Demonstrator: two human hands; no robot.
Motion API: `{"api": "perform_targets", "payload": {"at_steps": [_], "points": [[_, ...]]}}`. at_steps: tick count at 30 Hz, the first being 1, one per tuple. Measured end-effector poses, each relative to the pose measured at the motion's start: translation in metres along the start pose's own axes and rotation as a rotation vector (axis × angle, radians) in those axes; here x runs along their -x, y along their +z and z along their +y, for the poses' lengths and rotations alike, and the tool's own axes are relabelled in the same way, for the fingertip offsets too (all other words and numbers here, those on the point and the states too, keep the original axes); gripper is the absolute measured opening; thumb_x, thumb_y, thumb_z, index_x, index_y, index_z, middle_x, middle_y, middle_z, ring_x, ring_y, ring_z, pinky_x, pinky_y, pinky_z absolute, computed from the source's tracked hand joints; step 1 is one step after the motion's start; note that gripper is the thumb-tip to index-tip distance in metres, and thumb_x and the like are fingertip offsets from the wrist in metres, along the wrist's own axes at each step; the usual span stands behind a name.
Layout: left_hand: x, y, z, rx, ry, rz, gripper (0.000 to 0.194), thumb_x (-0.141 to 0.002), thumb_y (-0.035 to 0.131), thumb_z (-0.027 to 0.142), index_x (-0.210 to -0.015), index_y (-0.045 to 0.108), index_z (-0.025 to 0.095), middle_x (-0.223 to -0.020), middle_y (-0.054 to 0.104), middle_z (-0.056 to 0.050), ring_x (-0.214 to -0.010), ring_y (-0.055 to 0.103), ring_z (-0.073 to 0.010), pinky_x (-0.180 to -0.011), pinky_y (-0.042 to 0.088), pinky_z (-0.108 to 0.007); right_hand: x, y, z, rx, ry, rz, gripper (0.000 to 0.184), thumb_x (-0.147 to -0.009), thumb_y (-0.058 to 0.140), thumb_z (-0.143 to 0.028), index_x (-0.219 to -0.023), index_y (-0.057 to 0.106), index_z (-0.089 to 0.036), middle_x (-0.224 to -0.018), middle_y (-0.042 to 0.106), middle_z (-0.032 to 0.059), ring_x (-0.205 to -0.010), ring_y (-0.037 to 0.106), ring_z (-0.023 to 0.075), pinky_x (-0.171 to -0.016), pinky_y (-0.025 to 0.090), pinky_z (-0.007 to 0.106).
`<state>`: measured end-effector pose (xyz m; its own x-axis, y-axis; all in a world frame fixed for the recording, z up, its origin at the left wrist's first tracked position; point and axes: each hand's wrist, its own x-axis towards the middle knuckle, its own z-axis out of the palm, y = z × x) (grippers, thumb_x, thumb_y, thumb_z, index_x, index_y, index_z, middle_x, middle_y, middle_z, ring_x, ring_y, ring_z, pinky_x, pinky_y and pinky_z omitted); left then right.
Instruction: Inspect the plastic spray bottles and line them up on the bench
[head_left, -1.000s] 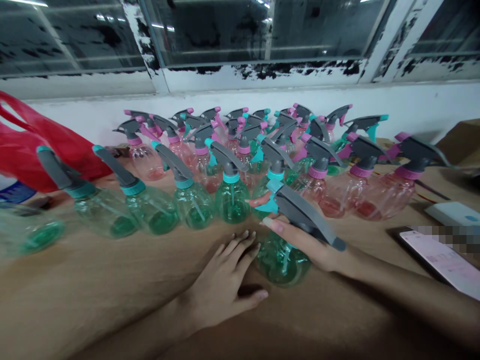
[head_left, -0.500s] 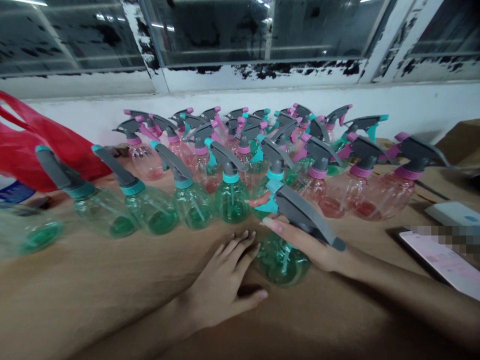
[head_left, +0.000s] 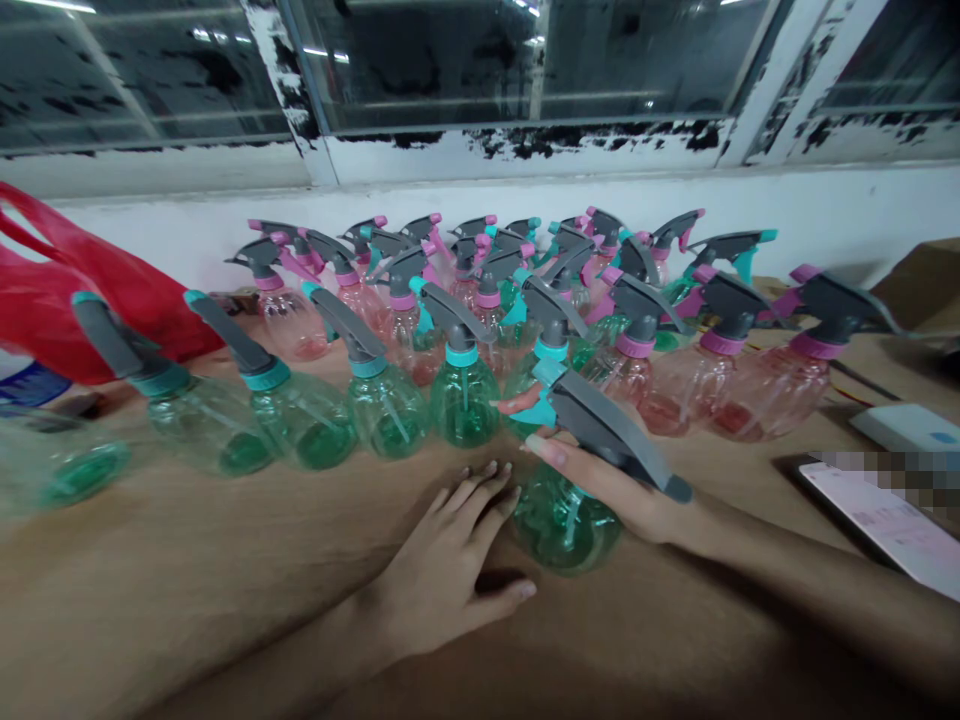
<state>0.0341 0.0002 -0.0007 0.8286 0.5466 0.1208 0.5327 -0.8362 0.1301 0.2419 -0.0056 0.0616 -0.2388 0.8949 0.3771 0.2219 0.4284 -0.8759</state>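
Note:
My right hand [head_left: 600,480] is wrapped round the neck of a green spray bottle [head_left: 566,520] with a grey trigger head [head_left: 607,425] and teal nozzle; the bottle stands on the brown table [head_left: 187,580]. My left hand [head_left: 450,570] lies flat on the table just left of the bottle, fingers stretched out and touching its side, holding nothing. Behind them stands a row of green spray bottles [head_left: 382,400].
Several pink and green spray bottles [head_left: 637,350] crowd the back of the table up to the white wall. A red plastic bag [head_left: 67,290] lies at the left. A phone [head_left: 885,520] and a white box [head_left: 907,425] lie at the right.

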Motion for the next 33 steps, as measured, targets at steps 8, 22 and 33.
{"api": "perform_targets", "payload": {"at_steps": [8,22,33], "points": [[-0.0001,0.0001,0.0001,0.003,0.003,0.016,0.064,-0.087,0.049,0.057,-0.134,0.043,0.013,-0.14,0.043,-0.015,-0.13,0.035,-0.0325,-0.102,0.03,-0.05,0.0001,-0.0014,0.0012,0.014,-0.003,0.005,0.026,-0.084,0.06,-0.035,-0.108,0.058,-0.024,-0.094,0.064,0.0008,-0.073,0.061,0.0141,-0.062,0.05,0.028],[0.001,0.0029,0.0,0.012,-0.007,0.013,0.065,-0.088,0.049,0.057,-0.136,0.041,0.014,-0.141,0.042,-0.014,-0.13,0.034,-0.0321,-0.104,0.028,-0.049,0.0,-0.0009,-0.0059,0.02,0.015,0.01,0.025,-0.084,0.059,-0.035,-0.107,0.057,-0.024,-0.098,0.065,0.001,-0.074,0.062,0.0147,-0.063,0.051,0.029],[0.0008,0.0015,0.0004,-0.003,-0.003,-0.011,0.068,-0.088,0.047,0.058,-0.137,0.039,0.011,-0.142,0.04,-0.016,-0.131,0.032,-0.0327,-0.103,0.029,-0.051,0.0023,-0.0025,-0.0044,0.077,0.001,0.027,0.016,-0.087,0.055,-0.037,-0.094,0.059,-0.024,-0.07,0.057,-0.0027,-0.062,0.056,0.0128,-0.059,0.047,0.029]]}}
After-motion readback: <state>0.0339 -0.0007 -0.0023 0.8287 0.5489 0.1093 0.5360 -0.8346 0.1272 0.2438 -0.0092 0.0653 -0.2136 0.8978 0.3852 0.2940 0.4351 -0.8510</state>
